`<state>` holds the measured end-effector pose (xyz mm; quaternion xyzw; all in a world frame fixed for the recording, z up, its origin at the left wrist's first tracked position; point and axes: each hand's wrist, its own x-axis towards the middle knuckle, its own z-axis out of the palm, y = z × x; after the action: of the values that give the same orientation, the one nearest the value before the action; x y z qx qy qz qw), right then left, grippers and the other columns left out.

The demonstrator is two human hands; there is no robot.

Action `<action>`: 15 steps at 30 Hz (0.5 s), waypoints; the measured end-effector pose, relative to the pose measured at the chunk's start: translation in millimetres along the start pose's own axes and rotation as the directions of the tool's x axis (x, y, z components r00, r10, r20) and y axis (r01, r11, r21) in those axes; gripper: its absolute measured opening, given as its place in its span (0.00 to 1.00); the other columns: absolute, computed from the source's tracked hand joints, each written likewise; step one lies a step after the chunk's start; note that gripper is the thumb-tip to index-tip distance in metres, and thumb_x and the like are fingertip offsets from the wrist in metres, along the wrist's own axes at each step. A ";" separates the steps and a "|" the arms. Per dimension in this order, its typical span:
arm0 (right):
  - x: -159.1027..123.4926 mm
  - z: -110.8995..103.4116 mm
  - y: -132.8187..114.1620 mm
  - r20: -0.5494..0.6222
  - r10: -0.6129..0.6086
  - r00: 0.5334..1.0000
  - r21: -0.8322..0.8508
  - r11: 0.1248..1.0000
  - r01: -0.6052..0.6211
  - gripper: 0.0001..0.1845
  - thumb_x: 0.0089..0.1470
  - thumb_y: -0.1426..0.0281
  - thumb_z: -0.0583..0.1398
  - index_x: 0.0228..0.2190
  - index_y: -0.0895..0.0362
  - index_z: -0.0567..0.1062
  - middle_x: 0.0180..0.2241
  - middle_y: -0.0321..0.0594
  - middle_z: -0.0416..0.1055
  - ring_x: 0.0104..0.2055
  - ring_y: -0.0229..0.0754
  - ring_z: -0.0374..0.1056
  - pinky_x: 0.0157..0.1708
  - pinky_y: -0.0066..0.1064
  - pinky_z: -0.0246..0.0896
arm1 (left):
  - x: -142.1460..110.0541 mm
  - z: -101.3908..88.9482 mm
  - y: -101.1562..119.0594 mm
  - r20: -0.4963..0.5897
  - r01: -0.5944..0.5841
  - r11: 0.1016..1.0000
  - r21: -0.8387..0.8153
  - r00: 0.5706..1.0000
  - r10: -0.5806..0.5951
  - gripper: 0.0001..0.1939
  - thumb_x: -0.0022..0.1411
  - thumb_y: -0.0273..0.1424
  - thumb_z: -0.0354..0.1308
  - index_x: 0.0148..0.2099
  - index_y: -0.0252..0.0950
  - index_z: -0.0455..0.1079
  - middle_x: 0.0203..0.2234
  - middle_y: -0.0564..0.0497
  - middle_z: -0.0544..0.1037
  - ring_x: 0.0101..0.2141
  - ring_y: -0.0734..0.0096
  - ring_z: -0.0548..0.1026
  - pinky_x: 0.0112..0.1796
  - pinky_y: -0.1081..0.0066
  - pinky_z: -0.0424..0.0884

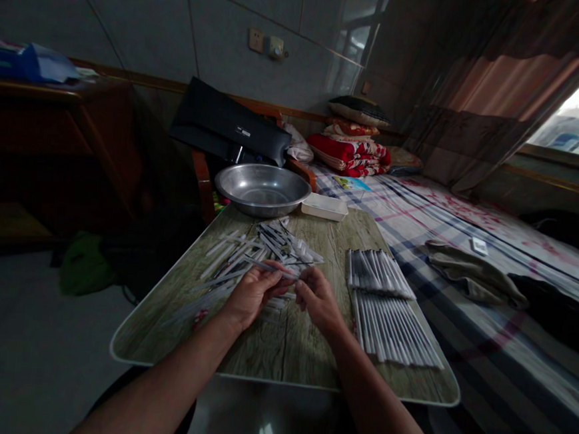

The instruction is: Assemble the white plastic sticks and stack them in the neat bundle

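Observation:
My left hand (250,294) is closed around a slim pen (264,264) that points up and to the left over the table (303,358). At the pen's other end, the fingers of my right hand (319,301) are pinched together. Just beyond both hands lies a loose heap of white and black pen parts (280,238). Thin whitish tubes (214,281) are scattered to the left of my left hand. Right of my right hand, pens with dark ends (381,272) lie side by side above a second row of pale pens (393,329).
A metal basin (260,208) and a shallow white tray (324,208) stand at the table's far end. Behind them is a chair with a black case (231,125). A bed (410,213) borders the table on the right; a wooden desk (51,118) is at left.

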<state>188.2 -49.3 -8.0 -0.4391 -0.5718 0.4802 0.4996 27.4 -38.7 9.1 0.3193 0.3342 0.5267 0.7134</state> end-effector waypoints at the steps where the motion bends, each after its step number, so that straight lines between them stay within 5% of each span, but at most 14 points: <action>1: -0.2 -0.2 0.3 0.010 -0.004 1.000 -0.019 1.000 0.004 0.15 0.55 0.55 0.58 0.28 0.54 0.63 0.20 0.30 0.62 0.19 0.33 0.58 0.17 0.24 0.53 | -0.3 0.4 0.0 0.005 -0.002 1.000 0.006 1.000 0.002 0.12 0.50 0.28 0.69 0.36 0.34 0.70 0.34 0.47 0.82 0.33 0.67 0.81 0.33 0.74 0.76; 5: -1.5 -0.2 -0.4 0.007 0.014 1.000 -0.032 0.999 -0.014 0.22 0.61 0.52 0.50 0.24 0.54 0.64 0.19 0.33 0.63 0.18 0.33 0.58 0.17 0.25 0.54 | -1.8 1.7 1.0 0.008 -0.008 1.000 0.018 1.000 0.008 0.14 0.47 0.29 0.71 0.35 0.34 0.71 0.33 0.48 0.82 0.32 0.68 0.81 0.33 0.74 0.76; 15: -1.4 1.3 5.0 0.043 0.027 0.999 0.050 0.998 -0.029 0.16 0.56 0.55 0.56 0.29 0.54 0.63 0.19 0.29 0.62 0.18 0.33 0.58 0.18 0.24 0.54 | 0.1 -3.8 -2.0 0.024 -0.043 0.998 0.047 0.999 0.042 0.14 0.49 0.32 0.70 0.36 0.34 0.71 0.34 0.48 0.82 0.35 0.67 0.81 0.36 0.72 0.76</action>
<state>187.2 -50.0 -13.2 -0.4241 -0.5636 0.5107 0.4915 25.4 -38.7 5.3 0.3495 0.3315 0.5300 0.6979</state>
